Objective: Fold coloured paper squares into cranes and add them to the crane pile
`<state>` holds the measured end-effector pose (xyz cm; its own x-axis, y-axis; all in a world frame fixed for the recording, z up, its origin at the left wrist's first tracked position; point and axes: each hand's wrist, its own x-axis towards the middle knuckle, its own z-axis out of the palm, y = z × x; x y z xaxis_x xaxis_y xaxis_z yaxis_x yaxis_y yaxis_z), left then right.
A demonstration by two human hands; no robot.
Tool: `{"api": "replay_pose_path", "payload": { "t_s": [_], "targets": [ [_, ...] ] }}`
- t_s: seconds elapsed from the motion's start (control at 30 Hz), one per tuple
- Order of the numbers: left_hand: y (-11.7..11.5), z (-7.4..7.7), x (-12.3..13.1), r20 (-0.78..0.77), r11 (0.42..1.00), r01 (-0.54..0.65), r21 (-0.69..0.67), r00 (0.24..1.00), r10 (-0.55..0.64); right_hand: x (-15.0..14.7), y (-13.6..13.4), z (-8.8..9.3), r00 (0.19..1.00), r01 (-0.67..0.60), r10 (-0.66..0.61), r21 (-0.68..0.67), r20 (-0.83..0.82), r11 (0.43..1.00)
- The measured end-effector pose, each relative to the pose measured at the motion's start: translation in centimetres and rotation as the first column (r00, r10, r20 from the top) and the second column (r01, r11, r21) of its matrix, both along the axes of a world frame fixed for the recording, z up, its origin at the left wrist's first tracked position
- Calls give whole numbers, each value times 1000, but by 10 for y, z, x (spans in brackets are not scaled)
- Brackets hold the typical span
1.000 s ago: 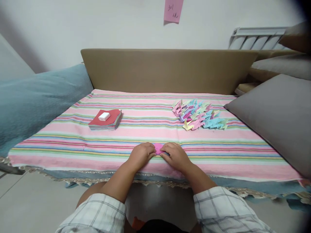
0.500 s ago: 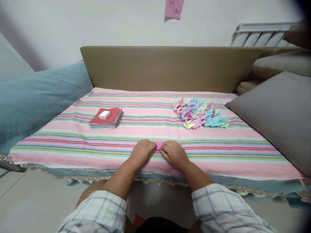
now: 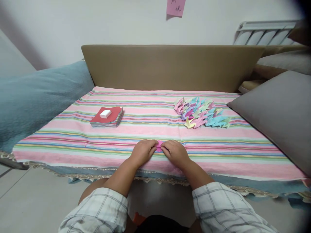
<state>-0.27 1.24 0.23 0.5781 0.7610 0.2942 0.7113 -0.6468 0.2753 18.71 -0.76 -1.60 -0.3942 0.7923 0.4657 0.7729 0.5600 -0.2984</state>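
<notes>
Between my hands lies a small piece of magenta folding paper (image 3: 159,146), close to the front edge of the striped cloth (image 3: 145,131). My left hand (image 3: 144,152) pinches its left side, fingers closed. On its right side my right hand (image 3: 175,153) does the same with thumb and fingers. The paper shows a crease across it, and its outer edges are hidden under my fingers. Farther back to the right sits a cluster of folded paper cranes (image 3: 200,113) in pink, blue, purple and yellow.
A stack of coloured paper sheets (image 3: 107,120) with a small white block (image 3: 105,114) on top lies at left. A brown backboard (image 3: 167,68) stands behind the cloth. Grey cushions (image 3: 279,113) are at right, a blue padded cover (image 3: 43,94) at left.
My fingers have shifted slightly on the magenta paper, and more of it shows below the crease. The whole view has moved a little; other things stay put.
</notes>
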Motion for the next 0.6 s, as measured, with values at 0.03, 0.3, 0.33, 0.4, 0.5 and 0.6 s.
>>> {"api": "replay_pose_path", "payload": {
  "t_s": [0.03, 0.3, 0.33, 0.4, 0.5, 0.6],
  "targets": [
    [0, 0, 0, 8, 1000, 5, -7, 1000, -5, 1, 0, 0, 1000, -13, 13, -11, -10, 1000],
    [0, 2, 1, -6, 999, -46, -29, 999, 46, -1, 0, 4, 998, 18, -22, -74, -58, 997],
    [-1, 3, 1, -7, 998, -52, -28, 999, 51, -1, 0, 5, 998, 25, -30, -76, -61, 997],
    [-1, 3, 1, 1, 998, -59, -26, 998, 59, -2, 0, 6, 997, 30, -36, -86, -75, 996],
    [0, 4, 0, 9, 999, -35, -28, 999, 35, -2, 0, 7, 993, 31, -44, -117, -108, 993],
    [2, 3, -2, 46, 999, 35, -38, 998, -34, -3, 1, 6, 990, 39, -57, -138, -130, 990]
  ]
}}
